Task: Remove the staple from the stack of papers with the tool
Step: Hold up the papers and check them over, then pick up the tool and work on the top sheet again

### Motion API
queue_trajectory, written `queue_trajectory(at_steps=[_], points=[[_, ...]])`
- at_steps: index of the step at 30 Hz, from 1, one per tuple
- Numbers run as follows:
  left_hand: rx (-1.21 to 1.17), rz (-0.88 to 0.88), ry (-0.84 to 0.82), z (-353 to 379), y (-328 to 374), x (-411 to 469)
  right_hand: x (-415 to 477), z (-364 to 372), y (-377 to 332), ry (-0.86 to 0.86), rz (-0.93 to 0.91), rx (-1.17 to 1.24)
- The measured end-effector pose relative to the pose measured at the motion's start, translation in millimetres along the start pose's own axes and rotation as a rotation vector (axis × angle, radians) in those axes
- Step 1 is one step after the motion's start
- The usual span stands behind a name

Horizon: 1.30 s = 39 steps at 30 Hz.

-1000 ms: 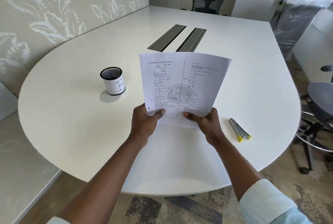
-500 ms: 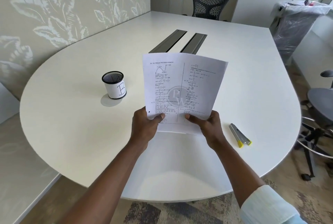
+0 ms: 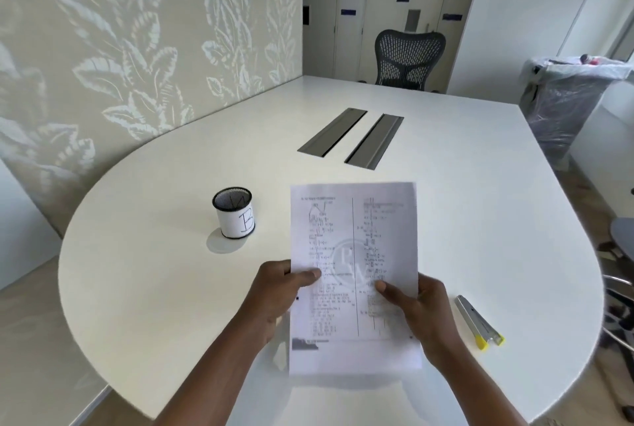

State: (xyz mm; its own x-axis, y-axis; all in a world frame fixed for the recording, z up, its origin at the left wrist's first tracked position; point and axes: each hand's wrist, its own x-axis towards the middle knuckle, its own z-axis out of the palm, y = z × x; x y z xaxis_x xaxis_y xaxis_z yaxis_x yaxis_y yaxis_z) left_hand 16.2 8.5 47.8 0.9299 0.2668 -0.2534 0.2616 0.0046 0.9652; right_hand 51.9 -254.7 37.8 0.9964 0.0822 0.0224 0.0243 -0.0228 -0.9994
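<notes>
The large white rounded worktop (image 3: 164,254) is carrying the loose items, and above its near edge both hands are holding the thin white stack of printed papers (image 3: 353,274) clear of the surface, roughly upright and facing the person. The stack is showing two columns of small print divided by a vertical line, with a faint round watermark at its centre; motion blur is making the print unreadable, and no staple can be made out. Judged from its thinness, the stack is light and limp, likely to sag or crease if pinched at one corner, so it is best supported along an edge or laid flat near the fastened corner. The left hand (image 3: 274,291) is closing its grip on the left edge, thumb on the front face. The right hand (image 3: 425,309) is gripping the right edge likewise, thumb across the print. The white cylindrical pen cup with a black mesh rim (image 3: 234,213) is standing to the left of the stack. The slim silver tool with yellow tips (image 3: 478,322) is lying untouched on the worktop, just beside the right hand.
</notes>
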Motion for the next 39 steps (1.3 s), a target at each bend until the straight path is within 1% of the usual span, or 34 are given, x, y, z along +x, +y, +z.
queue_trajectory(at_steps=[3, 5, 9, 12, 13, 17, 19, 23, 28, 31, 33, 36, 39], points=[[-0.069, 0.016, 0.057, -7, 0, 16, -8, -1, 13, 0.01, 0.055, -0.032], [-0.084, 0.042, 0.053, -8, -2, 24, -13, -1, 20, -0.01, 0.083, -0.038], [0.031, 0.144, 0.078, 1, -7, 27, -20, -2, 24, -0.027, 0.083, -0.084], [0.133, 0.25, 0.158, 10, -15, 25, -22, 0, 22, -0.043, 0.084, -0.119], [0.187, 0.29, 0.209, 12, -19, 25, -21, -1, 22, -0.041, 0.08, -0.139], [0.343, 0.388, 0.333, 17, -35, 28, -17, -10, 19, -0.046, 0.091, -0.238], [0.364, 0.418, 0.362, 18, -43, 29, -12, -21, 20, -0.016, 0.085, -0.312], [0.414, 0.425, 0.426, 14, -58, 33, -2, -47, 7, 0.114, 0.044, -0.399], [0.444, 0.468, 0.445, 13, -61, 30, 9, -82, -14, 0.226, -0.003, -0.609], [0.482, 0.513, 0.426, 15, -63, 29, 11, -99, -16, 0.327, 0.078, -0.728], [0.498, 0.525, 0.418, 15, -64, 29, 11, -106, -15, 0.36, 0.152, -0.887], [0.521, 0.535, 0.395, 16, -67, 31, 7, -114, -7, 0.343, 0.259, -1.101], [0.534, 0.553, 0.39, 16, -68, 32, 5, -114, 0, 0.29, 0.332, -1.182]])
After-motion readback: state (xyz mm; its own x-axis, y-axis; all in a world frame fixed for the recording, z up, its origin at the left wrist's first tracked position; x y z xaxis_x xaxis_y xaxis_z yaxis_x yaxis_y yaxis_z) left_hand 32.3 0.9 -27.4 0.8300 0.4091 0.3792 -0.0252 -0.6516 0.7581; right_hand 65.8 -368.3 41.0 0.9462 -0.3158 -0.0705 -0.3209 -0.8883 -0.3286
